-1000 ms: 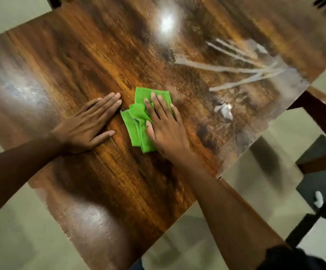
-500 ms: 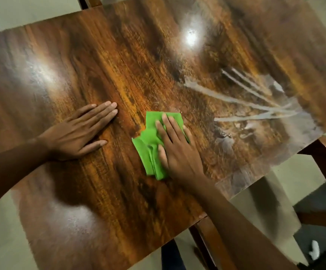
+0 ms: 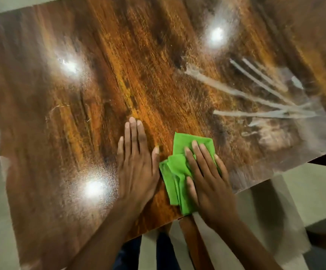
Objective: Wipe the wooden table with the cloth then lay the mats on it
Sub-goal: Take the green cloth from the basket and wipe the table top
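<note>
Both hands have drawn together near the desk's (image 3: 80, 114) front edge since a moment ago. The left hand (image 3: 136, 172) lies flat on the wood, fingers straight and grasping nothing — just beside it, the right hand (image 3: 209, 184) presses the folded green cloth (image 3: 175, 168) with straight fingers. Pale streaks (image 3: 255, 102) mark the far right.

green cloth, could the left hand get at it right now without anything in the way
Probably yes. The left hand lies flat on the table right beside the cloth, nothing between them; only the right hand presses on its other half.
</note>
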Tool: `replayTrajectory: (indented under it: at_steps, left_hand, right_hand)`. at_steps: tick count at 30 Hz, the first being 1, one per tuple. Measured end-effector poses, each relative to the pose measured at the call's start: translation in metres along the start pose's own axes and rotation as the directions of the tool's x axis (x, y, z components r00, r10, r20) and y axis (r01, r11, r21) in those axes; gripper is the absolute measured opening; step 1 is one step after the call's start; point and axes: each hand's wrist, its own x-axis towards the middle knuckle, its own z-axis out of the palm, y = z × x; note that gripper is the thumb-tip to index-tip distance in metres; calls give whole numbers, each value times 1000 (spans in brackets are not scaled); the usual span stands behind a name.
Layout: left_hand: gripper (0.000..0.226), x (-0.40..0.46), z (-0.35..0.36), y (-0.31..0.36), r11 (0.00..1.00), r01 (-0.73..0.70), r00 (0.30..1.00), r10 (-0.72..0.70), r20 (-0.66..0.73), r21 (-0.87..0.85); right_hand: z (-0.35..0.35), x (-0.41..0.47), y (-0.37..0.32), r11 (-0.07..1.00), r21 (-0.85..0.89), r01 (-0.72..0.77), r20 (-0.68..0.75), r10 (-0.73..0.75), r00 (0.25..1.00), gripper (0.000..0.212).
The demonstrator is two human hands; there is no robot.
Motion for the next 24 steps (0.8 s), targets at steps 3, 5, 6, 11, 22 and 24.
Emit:
replayTrajectory:
  at_steps: [3,5,6,11,22,24]
  left_hand:
    - [68,1,9,-1,999,-1,1000,1,3,39]
    - [68,1,12,-1,998,-10,1000,10,-8,67]
    - [68,1,13,0,997,-6,1000,7,-10,76]
    - [68,1,12,0,997,-2,1000,2,5,81]
    - [68,2,12,0,998,-1,1000,1,1,61]
    - [68,1,12,0,997,-5,1000,4,7,71]
  right_hand:
    - [3,-9,3,1000,12,-13,-5,13,1000,67]
    - [3,14,4,1000,9,-13,-14,13,1000,69]
    - [2,31,5,1000,5,-6,-23,6,1000,69]
    - [-19,169,26,1000,13,-14,-91,15,996,67]
    - [-25,160,51,999,18,30,-112,-27,993,62]
    - [-23,108,53,999,-16,33,-89,-35,995,63]
